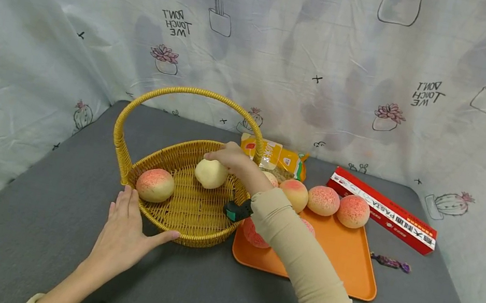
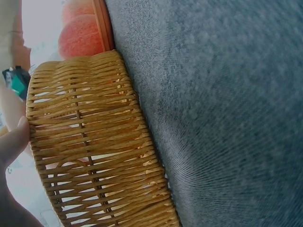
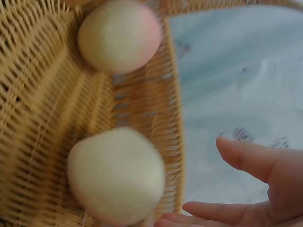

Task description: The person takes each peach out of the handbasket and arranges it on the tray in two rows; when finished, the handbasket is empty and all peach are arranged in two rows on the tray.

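A yellow woven basket (image 1: 186, 216) with a tall arched handle stands on the grey table. Inside it, a pink-and-cream peach (image 1: 155, 185) lies at the left and a pale cream peach (image 1: 211, 174) toward the back right. My left hand (image 1: 123, 238) rests spread against the basket's near left side, with the thumb (image 2: 16, 139) at the rim in the left wrist view. Over the basket's back right part reaches my right hand (image 1: 233, 158), right by the pale peach. The right wrist view shows this hand (image 3: 255, 184) with its fingers extended and apart from that peach (image 3: 116, 177).
Right of the basket, an orange tray (image 1: 336, 254) bears several peaches (image 1: 323, 200), partly hidden by my right forearm. Behind stands a yellow food bag (image 1: 288, 161). A red pasta box (image 1: 382, 210) and a purple wrapped candy (image 1: 390, 262) lie at the right. A patterned curtain (image 1: 259, 44) hangs behind.
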`<state>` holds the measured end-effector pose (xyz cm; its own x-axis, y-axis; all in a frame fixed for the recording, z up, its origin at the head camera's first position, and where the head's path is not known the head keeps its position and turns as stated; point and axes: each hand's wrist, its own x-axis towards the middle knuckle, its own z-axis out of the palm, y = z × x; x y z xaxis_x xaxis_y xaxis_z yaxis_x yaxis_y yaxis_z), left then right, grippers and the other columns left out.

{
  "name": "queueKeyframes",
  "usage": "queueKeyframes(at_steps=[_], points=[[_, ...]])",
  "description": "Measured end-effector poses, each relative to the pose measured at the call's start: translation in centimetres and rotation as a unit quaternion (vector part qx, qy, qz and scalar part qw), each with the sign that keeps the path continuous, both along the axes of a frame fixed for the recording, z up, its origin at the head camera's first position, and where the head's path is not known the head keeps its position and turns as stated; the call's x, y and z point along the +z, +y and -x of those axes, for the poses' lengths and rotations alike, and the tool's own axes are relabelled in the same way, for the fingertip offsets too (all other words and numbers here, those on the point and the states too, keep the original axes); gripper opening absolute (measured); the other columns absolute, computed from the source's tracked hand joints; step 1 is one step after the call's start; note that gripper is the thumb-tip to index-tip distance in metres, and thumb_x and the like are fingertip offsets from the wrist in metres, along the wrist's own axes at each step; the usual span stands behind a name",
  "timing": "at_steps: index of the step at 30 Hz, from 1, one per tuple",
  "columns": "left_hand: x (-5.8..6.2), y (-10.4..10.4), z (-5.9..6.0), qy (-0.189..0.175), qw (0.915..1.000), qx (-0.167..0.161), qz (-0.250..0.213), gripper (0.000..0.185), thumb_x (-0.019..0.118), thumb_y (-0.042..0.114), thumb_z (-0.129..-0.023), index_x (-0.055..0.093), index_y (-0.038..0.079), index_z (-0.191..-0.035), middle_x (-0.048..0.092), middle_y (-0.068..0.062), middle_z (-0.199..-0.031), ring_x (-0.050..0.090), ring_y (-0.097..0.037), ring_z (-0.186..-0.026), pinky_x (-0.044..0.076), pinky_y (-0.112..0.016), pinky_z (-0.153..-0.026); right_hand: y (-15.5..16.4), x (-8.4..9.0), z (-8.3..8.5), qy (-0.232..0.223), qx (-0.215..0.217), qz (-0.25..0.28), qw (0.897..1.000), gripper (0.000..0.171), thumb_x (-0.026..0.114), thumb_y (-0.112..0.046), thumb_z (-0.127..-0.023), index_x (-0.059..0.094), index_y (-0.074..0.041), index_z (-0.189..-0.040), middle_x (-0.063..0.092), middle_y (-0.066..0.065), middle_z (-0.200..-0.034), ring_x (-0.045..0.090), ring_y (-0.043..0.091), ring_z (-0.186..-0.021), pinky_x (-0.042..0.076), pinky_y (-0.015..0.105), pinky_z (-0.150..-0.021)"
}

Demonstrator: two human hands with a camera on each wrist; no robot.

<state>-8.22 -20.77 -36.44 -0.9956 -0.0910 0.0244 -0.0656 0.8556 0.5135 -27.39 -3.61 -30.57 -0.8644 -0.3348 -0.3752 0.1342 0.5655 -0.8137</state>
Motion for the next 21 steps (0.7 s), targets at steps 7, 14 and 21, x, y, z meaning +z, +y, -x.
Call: queueKeyframes(at_steps=[7, 14, 21], points=[[0.1, -0.1, 0.2, 0.004, 1.0000, 0.000, 0.003, 0.130, 0.068, 0.069, -0.076, 0.006, -0.023, -0.144, 0.000, -0.042, -0.151, 0.004, -0.055, -0.140, 0.008, -0.063, -0.112, -0.8, -4.5, 3.8, 0.023, -0.020, -0.052, 0.998, 0.068, 0.071, -0.023, -0.090, 0.039, 0.007, -0.142, 0.049, 0.021, -0.133, 0.057, 0.032, -0.111, 0.055, 0.042, -0.081], [0.1, -0.1, 0.2, 0.002, 1.0000, -0.003, 0.003, 0.130, 0.068, 0.069, -0.075, 0.006, -0.023, -0.144, 0.000, -0.042, -0.151, 0.004, -0.056, -0.140, 0.008, -0.063, -0.112, -1.3, -3.1, 1.6, 0.047, -0.026, -0.104, 0.993, 0.055, 0.071, -0.029, -0.090, 0.053, 0.003, -0.131, 0.057, 0.018, -0.122, 0.061, 0.027, -0.099, 0.055, 0.037, -0.078], [0.2, -0.2, 0.3, 0.001, 1.0000, -0.004, 0.007, 0.131, 0.068, 0.069, -0.075, 0.007, -0.024, -0.144, 0.000, -0.042, -0.151, 0.004, -0.056, -0.139, 0.009, -0.063, -0.112, -1.6, -2.8, -0.4, 0.020, 0.010, -0.081, 0.996, 0.065, 0.077, -0.037, -0.083, 0.052, 0.002, -0.129, 0.054, 0.017, -0.118, 0.056, 0.026, -0.095, 0.052, 0.041, -0.085]])
